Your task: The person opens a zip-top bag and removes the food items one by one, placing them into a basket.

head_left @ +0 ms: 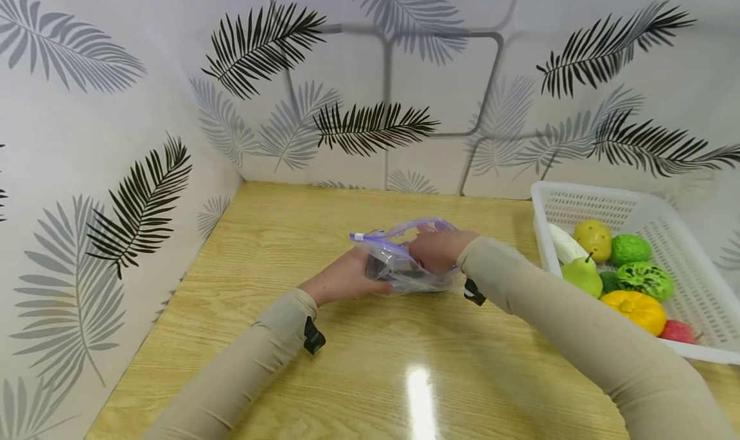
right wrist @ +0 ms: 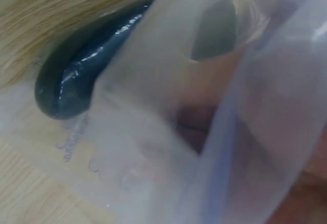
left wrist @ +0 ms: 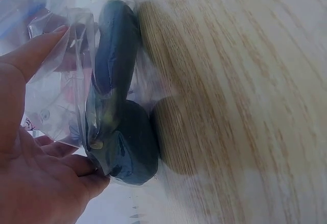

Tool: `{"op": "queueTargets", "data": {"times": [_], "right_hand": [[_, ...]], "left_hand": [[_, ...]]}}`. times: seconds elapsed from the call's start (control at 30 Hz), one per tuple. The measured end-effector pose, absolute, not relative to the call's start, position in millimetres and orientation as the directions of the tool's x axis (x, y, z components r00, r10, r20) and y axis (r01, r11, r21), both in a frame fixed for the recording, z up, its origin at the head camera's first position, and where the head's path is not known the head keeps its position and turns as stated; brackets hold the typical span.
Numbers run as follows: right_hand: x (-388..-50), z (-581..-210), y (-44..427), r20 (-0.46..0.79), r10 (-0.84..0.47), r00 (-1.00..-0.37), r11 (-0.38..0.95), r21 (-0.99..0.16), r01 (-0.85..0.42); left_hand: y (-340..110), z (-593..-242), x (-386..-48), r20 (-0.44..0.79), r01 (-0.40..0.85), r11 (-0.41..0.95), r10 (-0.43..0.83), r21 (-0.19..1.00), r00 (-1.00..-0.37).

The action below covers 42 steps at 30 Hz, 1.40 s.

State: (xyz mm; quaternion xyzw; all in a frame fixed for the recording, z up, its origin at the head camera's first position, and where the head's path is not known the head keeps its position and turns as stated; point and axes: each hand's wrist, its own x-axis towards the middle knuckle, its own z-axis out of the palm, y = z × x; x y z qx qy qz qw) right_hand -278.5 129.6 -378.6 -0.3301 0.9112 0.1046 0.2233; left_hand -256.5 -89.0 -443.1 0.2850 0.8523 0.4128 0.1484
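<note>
A clear zip bag [head_left: 413,279] with a purple seal and white slider lies on the table, its mouth open. My left hand [head_left: 347,276] grips the bag's left side, thumb above and fingers below in the left wrist view. Inside the bag is a long dark green vegetable, like a cucumber [left wrist: 117,45]. Beside it sits a shorter, rounded dark green piece [left wrist: 135,142]. My right hand [head_left: 436,250] reaches in through the mouth. Plastic blurs its fingers in the right wrist view, so whether they hold anything is unclear.
On the right of the wooden table [head_left: 260,234] stands a white plastic basket [head_left: 696,299]. It holds a green pear [head_left: 582,277], a yellow pumpkin [head_left: 638,310] and several other fruits and vegetables. A leaf-patterned wall covering [head_left: 451,93] borders the back and left.
</note>
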Motion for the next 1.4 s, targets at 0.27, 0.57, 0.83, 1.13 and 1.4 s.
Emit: {"op": "queueTargets", "data": {"times": [0.27,0.57,0.83,1.13,1.4], "right_hand": [[-276,-380,127,-0.498,-0.543,-0.676,0.731,0.116,-0.673],[-272,-383,126,-0.521,-0.48,-0.706,0.778,0.12,-0.617],[-274,-386,132,-0.552,-0.479,-0.682,0.786,0.077,-0.614],[-282,-388,138,-0.46,-0.513,-0.725,0.804,0.039,-0.593],[-281,-383,145,-0.257,-0.604,-0.754,0.778,0.016,-0.629]], "left_hand": [[-88,-442,-258,-0.023,0.384,0.529,0.609,0.757,-0.793],[-86,-441,-255,-0.017,0.399,0.53,0.616,0.748,-0.788],[-86,-443,-255,-0.033,0.405,0.563,0.612,0.721,-0.79],[-87,-441,-255,-0.031,0.403,0.563,0.608,0.722,-0.793],[-87,-442,-256,-0.017,0.403,0.561,0.597,0.723,-0.802]]}}
